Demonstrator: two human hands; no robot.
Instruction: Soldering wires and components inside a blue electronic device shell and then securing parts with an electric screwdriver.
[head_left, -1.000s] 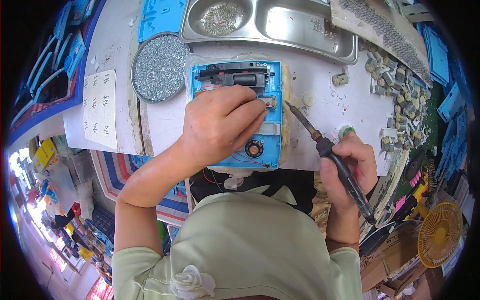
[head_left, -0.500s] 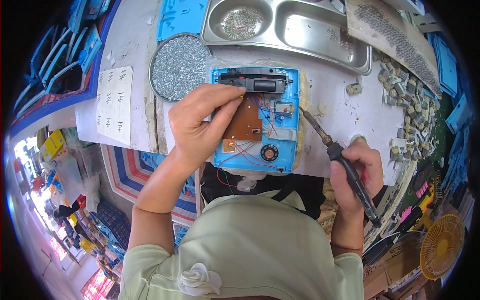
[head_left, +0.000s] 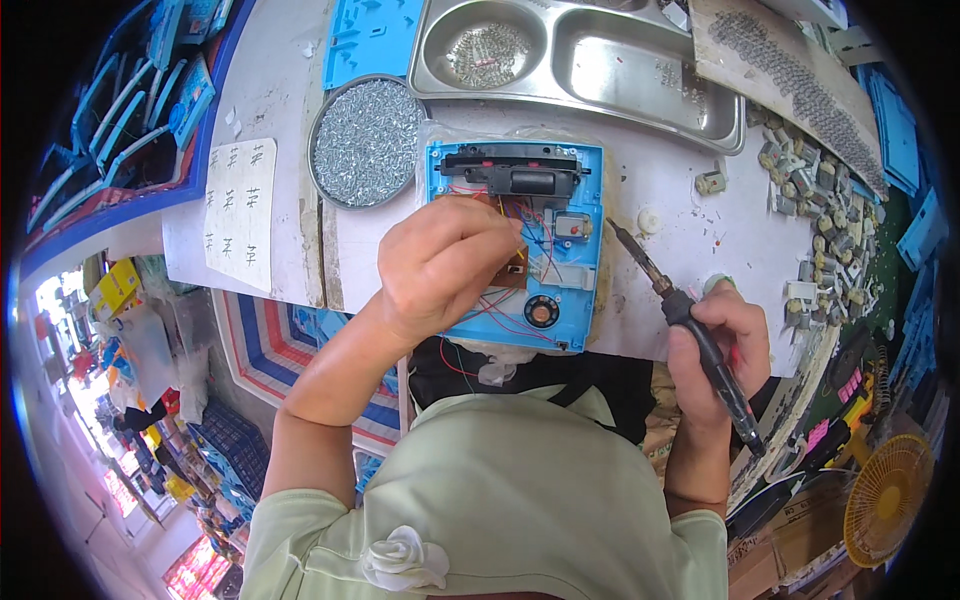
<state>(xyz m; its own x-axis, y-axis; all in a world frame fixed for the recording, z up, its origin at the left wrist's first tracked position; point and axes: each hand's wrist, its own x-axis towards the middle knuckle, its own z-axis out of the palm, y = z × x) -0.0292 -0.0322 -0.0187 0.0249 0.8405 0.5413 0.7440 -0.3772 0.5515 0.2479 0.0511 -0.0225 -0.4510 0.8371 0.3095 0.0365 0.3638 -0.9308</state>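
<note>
A blue plastic case point(head_left: 592, 180) lies opened in front of me, with its inner parts showing. It holds a black mechanism point(head_left: 530, 180), a small motor point(head_left: 572, 227), a round speaker point(head_left: 541, 312), a brown circuit board point(head_left: 515, 280) and thin red and blue wires. My left hand point(head_left: 445, 262) is over the board, fingers pinched on a thin yellow wire point(head_left: 521, 254); the hand hides much of the board. In my right hand point(head_left: 728, 345) is a soldering iron point(head_left: 705, 350) with a dark handle. Its tip is just off the case's right edge, touching nothing.
A round tray of small screws point(head_left: 365, 140) stands left of the case. Beyond is a steel compartment tray point(head_left: 575, 100) with small parts. Many small motors point(head_left: 825, 235) are heaped at right, below a board point(head_left: 800, 90) of dark pieces. A yellow fan point(head_left: 888, 500) is at lower right.
My left hand has moved right and nearer to me, from the black mechanism's edge to over the circuit board. My right hand holds the soldering iron almost still. The view has shifted slightly.
</note>
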